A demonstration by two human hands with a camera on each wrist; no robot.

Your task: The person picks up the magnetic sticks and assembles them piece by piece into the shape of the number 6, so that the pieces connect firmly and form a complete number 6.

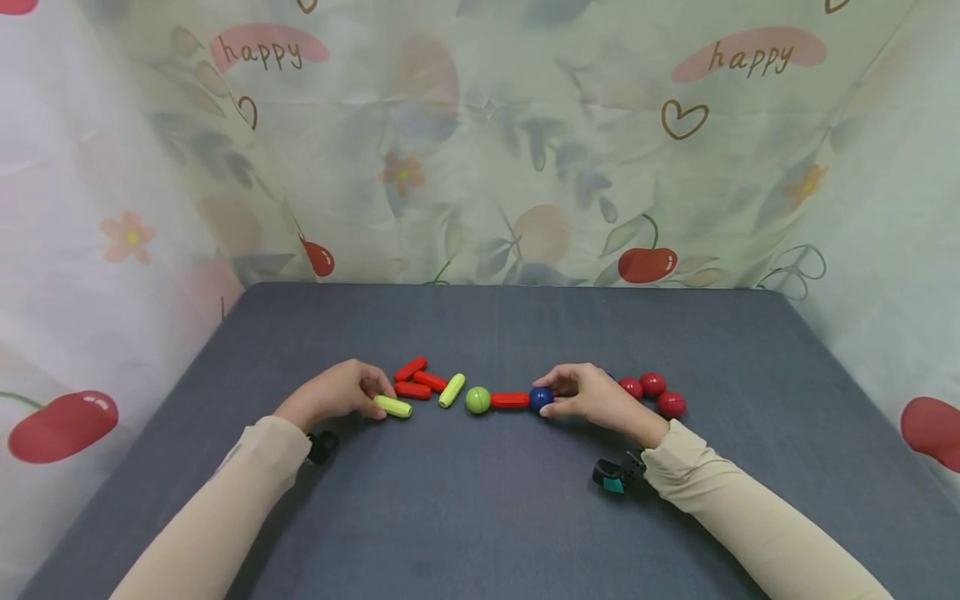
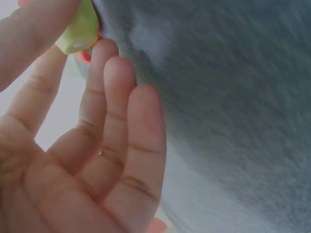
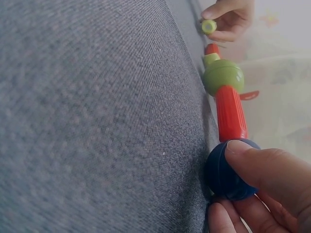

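From my end I see the left hand [image 1: 341, 396] pinching one yellow-green rod [image 1: 393, 407], while the right hand [image 1: 596, 402] grips a glossy blue ball [image 1: 540, 398] between thumb and fingers. That ball, one fluted red rod [image 1: 510, 401] and one green ball [image 1: 477, 400] line up on woven grey cloth [image 1: 480, 508]. I count three loose red rods [image 1: 412, 391], a second yellow-green stick [image 1: 452, 391] and three red balls [image 1: 653, 384].
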